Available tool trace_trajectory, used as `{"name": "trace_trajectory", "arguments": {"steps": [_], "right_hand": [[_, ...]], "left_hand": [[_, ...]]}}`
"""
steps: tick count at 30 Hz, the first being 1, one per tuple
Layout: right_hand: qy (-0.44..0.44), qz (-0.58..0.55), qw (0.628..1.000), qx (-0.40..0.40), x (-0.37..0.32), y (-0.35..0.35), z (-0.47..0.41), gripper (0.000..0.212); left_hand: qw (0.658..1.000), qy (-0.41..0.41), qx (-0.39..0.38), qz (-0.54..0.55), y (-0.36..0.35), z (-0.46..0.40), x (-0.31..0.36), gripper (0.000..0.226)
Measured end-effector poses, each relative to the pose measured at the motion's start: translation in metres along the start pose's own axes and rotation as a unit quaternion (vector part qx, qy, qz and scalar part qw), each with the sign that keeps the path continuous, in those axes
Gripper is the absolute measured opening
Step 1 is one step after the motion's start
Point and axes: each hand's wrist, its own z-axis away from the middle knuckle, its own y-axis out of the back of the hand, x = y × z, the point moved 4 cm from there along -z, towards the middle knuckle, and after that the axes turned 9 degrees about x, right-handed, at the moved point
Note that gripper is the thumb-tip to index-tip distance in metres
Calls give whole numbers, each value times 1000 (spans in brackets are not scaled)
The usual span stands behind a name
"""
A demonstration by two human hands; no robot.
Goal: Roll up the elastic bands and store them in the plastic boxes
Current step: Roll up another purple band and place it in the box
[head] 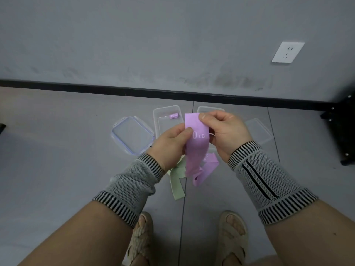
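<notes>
A flat purple elastic band (196, 143) marked "LB" hangs between both hands above the floor. My left hand (170, 144) pinches its left edge with thumb on top. My right hand (223, 131) pinches the band's upper end. A second purple band (206, 170) and a pale green band (176, 181) lie on the floor below. A clear plastic box (165, 116) behind my hands holds a rolled purple band (173, 116). A second clear box (210, 109) stands to its right, mostly hidden by my right hand.
A clear lid with a blue seal (132, 137) lies left of the boxes, another clear lid (259, 131) to the right. A wall with a black skirting (172, 94) runs behind. A black frame (343, 131) stands at right. My sandalled feet (233, 235) are below.
</notes>
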Motion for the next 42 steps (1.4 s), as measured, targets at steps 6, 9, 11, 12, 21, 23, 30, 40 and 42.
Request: {"name": "trace_trajectory", "arguments": {"steps": [6,9,11,12,21,23,30,40,42], "right_hand": [[22,15,999,33,3,0,-1,17],[-6,-11,1000,-19,6,0,1,6],[-42,22,995,-83,14,0,2,16],[-39,71,991,-108,16,0,4,23],[137,368,901,-187,19,-21,22,13],[138,359,907,-174,20,-20,21,14],[21,319,927,-195,34,-7,17,13],[-66,358,901,-238,52,6,16,8],[-78,344,907,-232,54,8,14,6]], "left_hand": [[998,-43,42,7,-7,-1,-4,29],[996,-39,70,50,-3,-3,3,24],[990,-8,90,107,4,-8,7,24],[985,10,96,141,8,-11,9,23],[943,128,96,291,35,-25,0,42],[938,141,89,303,37,-26,-2,43],[906,163,68,384,45,-29,2,38],[839,185,212,465,98,-45,-18,34],[828,196,229,472,106,-47,-28,35]]}}
